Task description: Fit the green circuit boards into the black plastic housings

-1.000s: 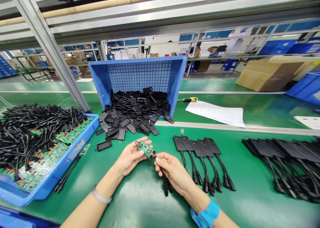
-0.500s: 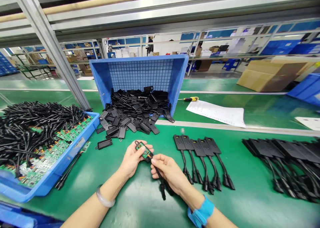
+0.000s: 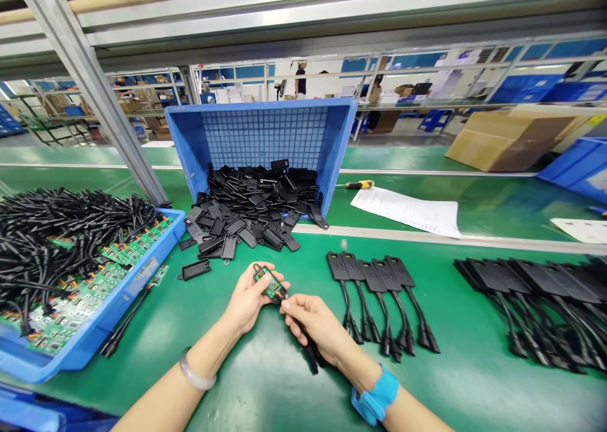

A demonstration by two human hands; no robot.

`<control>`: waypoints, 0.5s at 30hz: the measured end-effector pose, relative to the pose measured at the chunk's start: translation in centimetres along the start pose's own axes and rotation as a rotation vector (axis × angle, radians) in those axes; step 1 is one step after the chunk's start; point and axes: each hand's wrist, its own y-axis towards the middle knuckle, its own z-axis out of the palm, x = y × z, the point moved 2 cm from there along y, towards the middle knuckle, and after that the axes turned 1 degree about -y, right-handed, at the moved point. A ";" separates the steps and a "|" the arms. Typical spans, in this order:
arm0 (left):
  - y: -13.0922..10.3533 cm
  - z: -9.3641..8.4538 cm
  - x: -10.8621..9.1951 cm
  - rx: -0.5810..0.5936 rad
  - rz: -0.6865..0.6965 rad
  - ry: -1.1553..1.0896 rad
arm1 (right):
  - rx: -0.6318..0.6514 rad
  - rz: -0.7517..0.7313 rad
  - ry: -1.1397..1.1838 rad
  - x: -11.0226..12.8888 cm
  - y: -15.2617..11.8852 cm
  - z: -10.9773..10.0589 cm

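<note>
My left hand [image 3: 246,298] is closed round a black plastic case with a green circuit board [image 3: 271,288] lying in it, thumb on the board. Just below the board's lower end, my right hand [image 3: 313,323] pinches the black cable [image 3: 310,351] that runs out of the case; its plug ends hang under my palm. To the right, several closed black cases [image 3: 374,276] with cables lie in a row. Left of my hands rests one empty black case half [image 3: 195,269]. A loose circuit board with a cable [image 3: 137,305] lies beside the left tray.
A tilted blue crate [image 3: 265,107] spills black case parts [image 3: 251,210] onto the green bench. At left, a blue tray [image 3: 109,312] holds boards with cables. More cased units [image 3: 521,286] lie far right. Behind are a paper sheet [image 3: 408,212], a screwdriver [image 3: 361,184] and a cardboard box [image 3: 507,140].
The whole view has shifted slightly. Both hands keep their hold on the case and cable; the right fingers sit a little closer to the case end, and the hanging plugs have swung slightly.
</note>
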 end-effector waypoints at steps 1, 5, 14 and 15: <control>0.0 0.0 0.1 -0.010 0.013 0.002 | 0.003 0.000 -0.003 -0.1 0.0 0.0; 0.0 0.2 0.3 -0.045 0.053 0.020 | -0.003 -0.004 -0.039 -0.2 0.2 -0.1; 0.0 0.2 -0.3 0.110 -0.022 0.101 | 0.039 0.039 0.107 0.4 -0.1 -0.1; 0.1 0.2 -0.5 0.155 -0.023 0.126 | 0.049 0.041 0.122 0.5 -0.1 -0.1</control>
